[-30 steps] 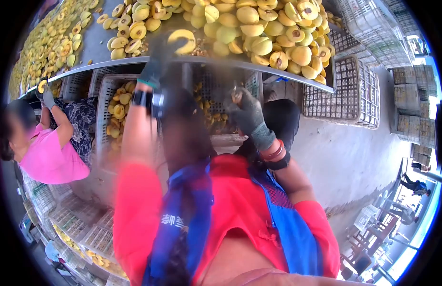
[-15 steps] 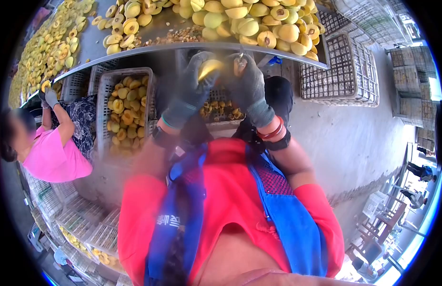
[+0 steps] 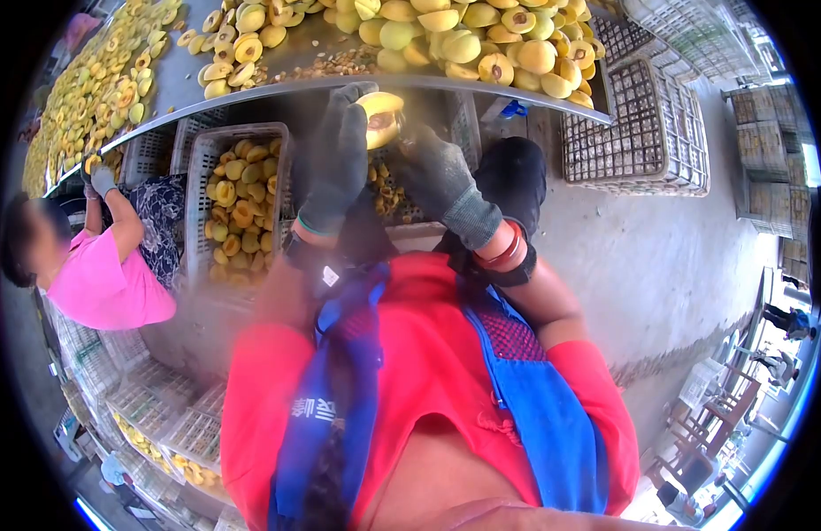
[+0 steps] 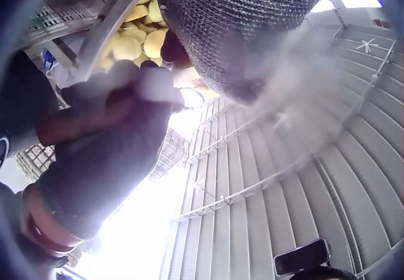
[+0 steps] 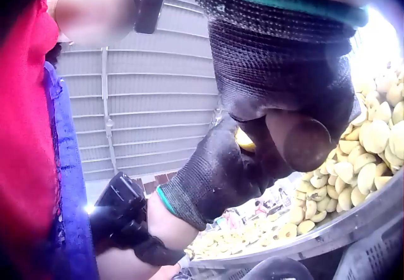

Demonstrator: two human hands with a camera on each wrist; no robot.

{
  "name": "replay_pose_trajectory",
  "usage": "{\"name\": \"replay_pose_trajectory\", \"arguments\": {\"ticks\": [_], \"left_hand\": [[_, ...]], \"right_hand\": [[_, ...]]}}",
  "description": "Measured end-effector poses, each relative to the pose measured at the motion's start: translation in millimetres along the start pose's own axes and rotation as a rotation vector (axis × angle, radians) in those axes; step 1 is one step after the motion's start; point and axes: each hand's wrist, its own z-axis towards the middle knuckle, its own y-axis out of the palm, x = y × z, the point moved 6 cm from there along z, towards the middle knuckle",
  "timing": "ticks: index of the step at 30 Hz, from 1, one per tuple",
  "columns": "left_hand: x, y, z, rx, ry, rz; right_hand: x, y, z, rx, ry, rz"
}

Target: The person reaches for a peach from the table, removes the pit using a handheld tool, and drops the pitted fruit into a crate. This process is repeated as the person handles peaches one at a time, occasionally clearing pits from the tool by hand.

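My gloved left hand (image 3: 340, 164) grips a yellow peach half (image 3: 381, 119) just below the metal table edge, its cut face with a reddish-brown centre turned up. In the right wrist view only a sliver of the peach half (image 5: 245, 140) shows between the gloves. My gloved right hand (image 3: 441, 181) is close against the fruit's right side, fingers curled round a tool with a thick brown, round-ended handle (image 5: 306, 147). The tool's working end is hidden at the fruit. In the left wrist view the right glove (image 4: 113, 160) is blurred.
Peach halves (image 3: 464, 44) are heaped on the metal table (image 3: 340, 81), with pit scraps (image 3: 340, 64) near its edge. A crate of halves (image 3: 194, 199) stands left of my legs; a grey crate (image 3: 636, 133) stands right. Another person (image 3: 110, 274) in pink works at the left.
My left hand came back from the table with the peach half and met the right hand. The cut face has since turned up, and the right hand has moved left against the fruit.
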Motion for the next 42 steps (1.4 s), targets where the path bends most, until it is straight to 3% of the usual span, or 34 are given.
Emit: {"name": "replay_pose_trajectory", "arguments": {"ticks": [6,8,11,14,17,20,23,26,29,32,38,42], "left_hand": [[0.8,10.2,-4.5,0.059,0.345,0.215],[-3.1,12.7,-4.8,0.052,0.335,0.182],[2.2,15.5,-6.0,0.065,0.353,0.204],[4.8,13.8,-6.7,0.052,0.398,0.246],[3.3,12.8,-7.2,0.030,0.432,0.263],[-3.4,12.8,-6.5,0.012,0.420,0.170],[-11.7,9.6,-6.7,-0.035,0.417,0.150],[-13.9,9.0,-6.1,-0.044,0.440,0.232],[-17.4,7.7,-5.9,-0.034,0.472,0.268],[-13.1,8.1,-8.1,-0.061,0.501,0.240],[-20.2,6.5,-2.9,-0.257,0.335,0.012],[-38.7,-0.6,-5.3,-0.379,0.270,0.067]], "right_hand": [[7.7,8.0,-0.5,0.004,-0.017,0.062],[5.0,7.3,0.5,-0.028,0.042,0.150],[4.2,7.7,1.0,-0.144,0.235,0.312],[1.1,9.3,-4.2,-0.438,0.597,0.618],[14.3,17.6,-0.7,-0.273,0.380,0.413],[16.4,20.4,-1.3,-0.260,0.286,0.449],[9.1,17.5,-11.4,-0.551,0.607,0.834],[17.5,24.2,-8.0,-0.346,0.464,0.601],[31.1,32.8,-5.0,-0.227,0.145,0.365],[8.2,21.8,-16.1,-0.578,0.611,0.940],[-0.1,14.1,-14.9,-0.605,0.553,0.670],[2.1,18.8,-18.2,-0.744,0.637,0.754]]}}
